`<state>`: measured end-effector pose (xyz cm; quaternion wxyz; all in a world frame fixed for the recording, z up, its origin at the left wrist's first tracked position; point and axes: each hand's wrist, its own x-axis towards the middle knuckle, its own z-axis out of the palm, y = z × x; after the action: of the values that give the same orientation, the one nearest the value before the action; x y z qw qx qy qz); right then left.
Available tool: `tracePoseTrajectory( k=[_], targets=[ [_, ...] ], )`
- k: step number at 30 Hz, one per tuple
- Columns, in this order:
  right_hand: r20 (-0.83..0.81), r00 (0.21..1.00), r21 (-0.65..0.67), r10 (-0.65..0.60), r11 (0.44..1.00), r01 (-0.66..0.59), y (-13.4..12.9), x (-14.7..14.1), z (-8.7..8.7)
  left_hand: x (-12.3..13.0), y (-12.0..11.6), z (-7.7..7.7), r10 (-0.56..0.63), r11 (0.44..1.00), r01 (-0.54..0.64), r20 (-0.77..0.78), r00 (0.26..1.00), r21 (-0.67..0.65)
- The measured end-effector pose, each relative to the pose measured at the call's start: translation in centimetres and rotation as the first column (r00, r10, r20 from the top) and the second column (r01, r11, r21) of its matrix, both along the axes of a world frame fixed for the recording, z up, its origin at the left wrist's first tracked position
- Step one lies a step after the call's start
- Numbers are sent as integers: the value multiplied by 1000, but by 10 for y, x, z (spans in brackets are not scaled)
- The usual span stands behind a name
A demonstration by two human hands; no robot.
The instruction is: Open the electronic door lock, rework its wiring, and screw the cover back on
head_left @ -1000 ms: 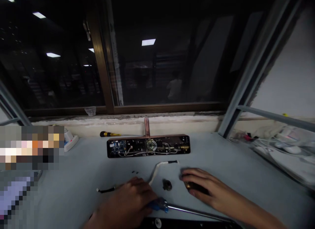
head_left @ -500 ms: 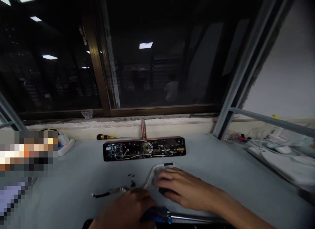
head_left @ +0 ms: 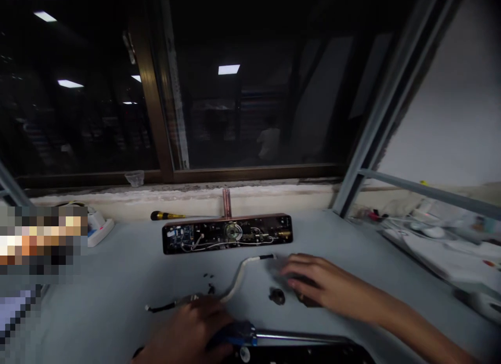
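My left hand (head_left: 199, 322) is low in the view, its fingers closed around the blue handle of a screwdriver (head_left: 237, 334), whose long metal shaft points right. Under the shaft, at the bottom edge, lies a long black housing (head_left: 305, 353), partly cut off. My right hand (head_left: 313, 280) hovers over the table to the right, fingers loosely apart and blurred, with nothing visible in them. Just left of its fingertips sits a small dark round part (head_left: 277, 295). A white sleeved cable (head_left: 239, 275) with black ends curves behind my left hand, beside some small black screws (head_left: 211, 289).
Farther back lies an open black casing (head_left: 227, 234) with a circuit board and wires, a copper-coloured stem behind it. A yellow-black screwdriver (head_left: 168, 216) is beside the stem. A white power strip (head_left: 100, 232) stands left; tangled cables (head_left: 426, 226) lie right, past a metal frame post (head_left: 354, 181).
My right hand has moved right, away from the cable, uncovering the dark round part. My left hand and the blue-handled screwdriver have shifted slightly left.
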<state>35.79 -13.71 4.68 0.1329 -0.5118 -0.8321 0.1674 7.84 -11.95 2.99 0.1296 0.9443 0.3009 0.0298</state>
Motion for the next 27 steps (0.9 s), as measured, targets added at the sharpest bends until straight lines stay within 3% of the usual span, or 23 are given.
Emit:
tracePoseTrajectory(
  k=[3,8,12,19,27],
  targets=[
    [-100,985,-98,-141,987,131,-13,23,-5,-6,1,-6,-30,999,28,54,998,29],
    [-121,943,-289,-310,920,266,-53,55,-37,-7,2,-10,-43,999,43,112,993,4],
    [-121,958,-321,-260,923,211,-70,55,-44,-5,1,-6,-27,999,29,99,995,-22],
    [-121,967,-262,-224,947,187,-67,35,-37,-6,2,-7,11,999,-8,73,997,-38],
    [-80,958,-191,-274,948,255,-69,36,-57,-11,5,-19,15,1000,-14,98,995,-15]
  ],
)
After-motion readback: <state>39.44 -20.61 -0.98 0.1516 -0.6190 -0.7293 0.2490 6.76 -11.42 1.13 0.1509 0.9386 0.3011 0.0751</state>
